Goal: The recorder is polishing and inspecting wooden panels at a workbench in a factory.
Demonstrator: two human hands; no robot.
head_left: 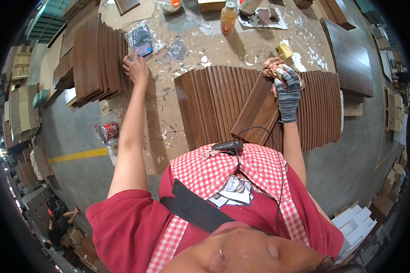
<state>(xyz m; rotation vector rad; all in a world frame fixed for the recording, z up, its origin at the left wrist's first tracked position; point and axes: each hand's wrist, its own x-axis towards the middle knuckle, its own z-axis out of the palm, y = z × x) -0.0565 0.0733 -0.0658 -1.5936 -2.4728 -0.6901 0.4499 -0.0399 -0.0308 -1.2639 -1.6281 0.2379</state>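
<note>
Brown board (pixel 256 110) is lying atop the slat row (pixel 209 102), apparently for support; at the row's far edge, the right hand (pixel 288 90) is clutching a rag (pixel 272 65); left of the row, the spread left hand (pixel 136 70) is touching a bagged device (pixel 142 42).

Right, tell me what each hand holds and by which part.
Gloved right hand: a stained rag, by its bunched near side. Bare left hand: nothing held, its fingers touching a bagged handheld device.
</note>
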